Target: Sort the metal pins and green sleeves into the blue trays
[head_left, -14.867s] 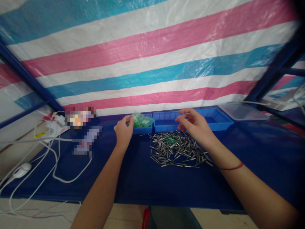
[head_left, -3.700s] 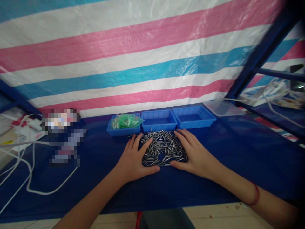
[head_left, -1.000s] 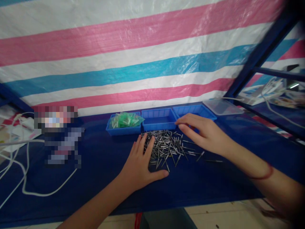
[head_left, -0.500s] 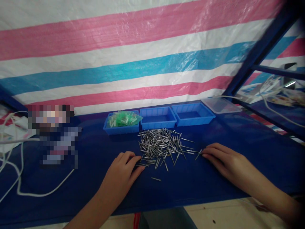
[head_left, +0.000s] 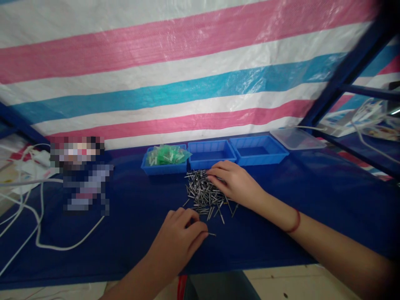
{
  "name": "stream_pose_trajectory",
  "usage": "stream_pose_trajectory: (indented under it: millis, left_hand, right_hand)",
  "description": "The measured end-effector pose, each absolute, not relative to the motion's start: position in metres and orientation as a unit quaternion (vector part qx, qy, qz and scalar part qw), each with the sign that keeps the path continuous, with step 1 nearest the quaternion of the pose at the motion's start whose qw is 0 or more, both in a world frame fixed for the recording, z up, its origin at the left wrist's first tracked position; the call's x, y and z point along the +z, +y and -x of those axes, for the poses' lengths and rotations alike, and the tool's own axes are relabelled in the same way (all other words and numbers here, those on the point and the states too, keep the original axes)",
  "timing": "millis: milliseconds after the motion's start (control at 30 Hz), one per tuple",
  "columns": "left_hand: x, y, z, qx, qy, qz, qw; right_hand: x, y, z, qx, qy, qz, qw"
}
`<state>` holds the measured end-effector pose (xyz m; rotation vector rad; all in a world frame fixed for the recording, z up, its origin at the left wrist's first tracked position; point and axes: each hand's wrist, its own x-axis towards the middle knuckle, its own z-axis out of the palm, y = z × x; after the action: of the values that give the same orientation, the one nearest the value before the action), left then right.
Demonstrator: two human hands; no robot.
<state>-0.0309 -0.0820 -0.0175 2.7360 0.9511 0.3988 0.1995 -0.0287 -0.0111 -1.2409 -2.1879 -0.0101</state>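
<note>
A loose pile of silvery metal pins that look like pop rivets [head_left: 204,196] lies on the dark blue tabletop. My right hand [head_left: 236,181] is over the pile's right side, fingers stretched and touching the rivets; its fingertips partly cover them. In front of the pile, my left hand [head_left: 183,233] has thumb and forefinger closed together at one end of a single pop rivet [head_left: 212,234], whose other end sticks out to the right. The left hand's remaining fingers curl inward beside the pile's lower edge.
Behind the pile stand three blue trays in a row: the left tray [head_left: 165,168] holds a green bag [head_left: 168,154] of small parts, beside a middle tray [head_left: 212,160] and a right tray [head_left: 261,158]. A clear plastic lid [head_left: 296,139] lies farther right. White cables [head_left: 39,225] run along the left.
My right hand has moved left from the pile's outer edge onto it, and stray rivets there are now gathered in. My left hand has shifted right and nearer, onto the single rivet.
</note>
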Motion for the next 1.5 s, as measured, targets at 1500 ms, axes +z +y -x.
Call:
stream_pose_trajectory:
  millis: [1500]
  left_hand:
    - [-0.001, -0.008, -0.013, 0.434, 0.347, -0.808, 0.198]
  right_hand:
    - [-0.002, -0.029, -0.188, 0.469, -0.6, 0.415, 0.498]
